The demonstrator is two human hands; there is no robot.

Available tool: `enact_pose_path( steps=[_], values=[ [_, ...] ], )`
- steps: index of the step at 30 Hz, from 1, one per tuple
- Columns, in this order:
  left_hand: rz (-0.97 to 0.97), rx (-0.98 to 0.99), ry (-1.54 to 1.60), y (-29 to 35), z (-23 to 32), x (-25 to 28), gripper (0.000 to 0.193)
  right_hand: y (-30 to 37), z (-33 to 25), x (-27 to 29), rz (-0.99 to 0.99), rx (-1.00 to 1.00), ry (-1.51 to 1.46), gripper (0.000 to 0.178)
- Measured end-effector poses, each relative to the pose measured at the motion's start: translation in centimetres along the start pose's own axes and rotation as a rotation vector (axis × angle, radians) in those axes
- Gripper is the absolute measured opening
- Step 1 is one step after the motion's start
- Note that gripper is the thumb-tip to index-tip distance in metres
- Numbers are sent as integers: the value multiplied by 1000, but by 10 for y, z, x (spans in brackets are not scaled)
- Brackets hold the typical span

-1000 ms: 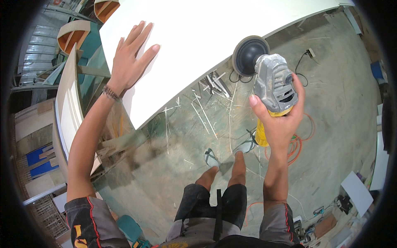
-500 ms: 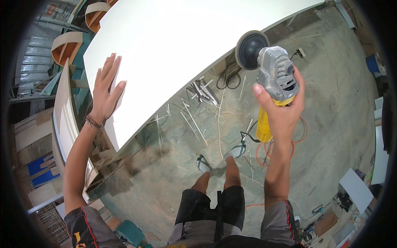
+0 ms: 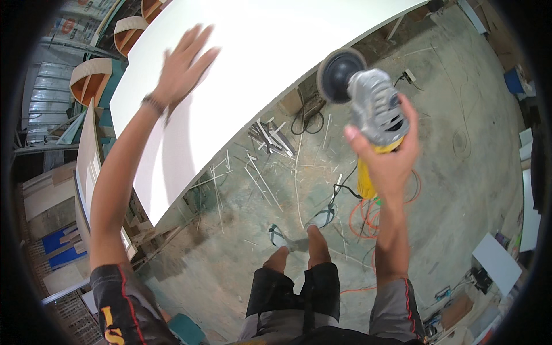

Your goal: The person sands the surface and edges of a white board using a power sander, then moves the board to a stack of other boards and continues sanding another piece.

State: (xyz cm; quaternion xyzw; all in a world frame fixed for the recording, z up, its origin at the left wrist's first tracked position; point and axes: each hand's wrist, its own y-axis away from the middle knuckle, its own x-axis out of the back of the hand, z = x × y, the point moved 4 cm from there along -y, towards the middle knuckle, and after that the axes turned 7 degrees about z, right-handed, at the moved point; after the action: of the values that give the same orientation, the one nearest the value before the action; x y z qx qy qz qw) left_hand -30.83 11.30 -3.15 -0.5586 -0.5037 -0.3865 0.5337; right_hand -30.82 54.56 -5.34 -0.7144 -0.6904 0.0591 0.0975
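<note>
A large white panel [image 3: 247, 69] with a pale edge spans the upper left. Over its surface my left hand [image 3: 183, 68] is spread, fingers stretched and slightly blurred; whether the palm touches the panel I cannot tell. My right hand [image 3: 391, 155] is wrapped round a yellow and grey angle grinder [image 3: 375, 109]. The tool carries a round dark sanding disc [image 3: 341, 76], tilted at the panel's right edge. From the picture I cannot tell whether the disc touches that edge or spins.
White offcut strips [image 3: 259, 178] litter the floor below the panel. An orange hose [image 3: 363, 221] lies coiled by my feet, near the grinder's black cord [image 3: 339, 188]. Curved wooden pieces [image 3: 91, 80] stand at the far left. A white board [image 3: 497, 264] lies at the lower right.
My left hand has moved up and right across the panel. My right hand and the grinder have shifted slightly left, and the view has shifted a little.
</note>
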Motion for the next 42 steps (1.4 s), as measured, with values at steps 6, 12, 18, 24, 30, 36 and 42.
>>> enact_pose_path(
  steps=[6,12,18,24,30,36,42],
  values=[
    [-136,165,126,-110,123,12,78,21,-19,-10,-221,180,149,89],
    [-122,132,140,-108,109,14,81,19,-18,-19,-236,175,94,89],
    [-104,129,151,-111,112,15,80,6,-14,-17,-225,131,94,89],
    [-96,127,148,-111,113,16,78,-17,-5,-8,-151,115,90,89],
    [-119,132,148,-112,119,18,77,-52,11,6,-59,9,20,86],
    [99,38,15,-113,95,-18,76,-89,18,20,-17,-77,-34,83],
    [63,42,-9,-115,96,-12,77,-125,25,37,16,-98,-31,81]
  ],
)
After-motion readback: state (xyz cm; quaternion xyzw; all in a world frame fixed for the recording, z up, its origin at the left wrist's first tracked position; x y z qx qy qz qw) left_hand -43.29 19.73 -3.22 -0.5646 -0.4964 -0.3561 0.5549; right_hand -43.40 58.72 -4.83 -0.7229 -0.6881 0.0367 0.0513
